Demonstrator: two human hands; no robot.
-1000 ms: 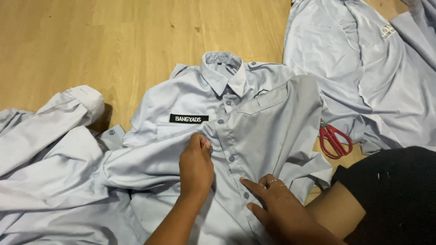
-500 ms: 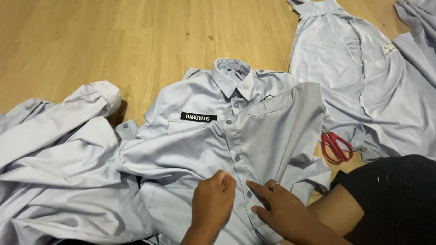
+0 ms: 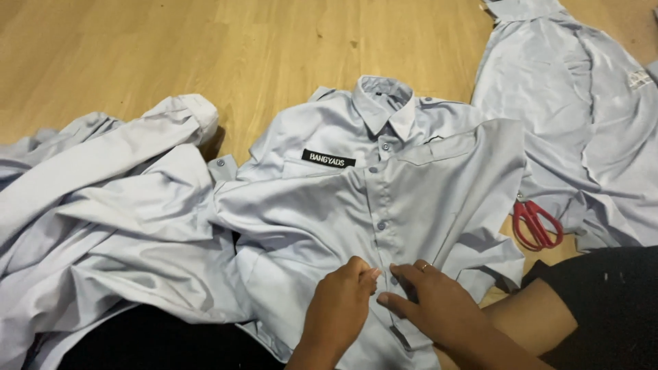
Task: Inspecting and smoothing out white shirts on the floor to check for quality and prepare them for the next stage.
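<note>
Both hands have dropped down the front placket of the pale grey-blue button-up work shirt (image 3: 384, 205) laid flat on the light wooden plank floor (image 3: 205, 55). A second ago the left hand was up near the chest, just below the black rectangular name patch (image 3: 328, 159); half a second ago it was mid-front; now it sits near the hem end of the button row.

Left hand (image 3: 339, 312): fingers curled, tips pinching the placket edge, gripping fabric. Right hand (image 3: 439, 301): fingers extended and pressed flat onto the placket just right of the left hand, fingertips nearly touching it. It holds cloth down, not a closed grip. Ring visible on one finger.

Judgement: buttons above the hands look done up, the placket lies closed from collar downward, so work on the front is into its lower stretch. Whether the button under the fingers is through its hole, cannot tell; the fingers cover it.

Shirt itself hasn't shifted: collar up, away from the person, sleeve flung left.

Around the shirt: crumpled pile of matching grey-blue garments (image 3: 89, 226) left of it, overlapping its sleeve; another grey-blue shirt (image 3: 576, 116) spread out to its right; red-handled scissors (image 3: 537, 223) on the floor between that one and the shirt's right hem, well clear of both hands.
</note>
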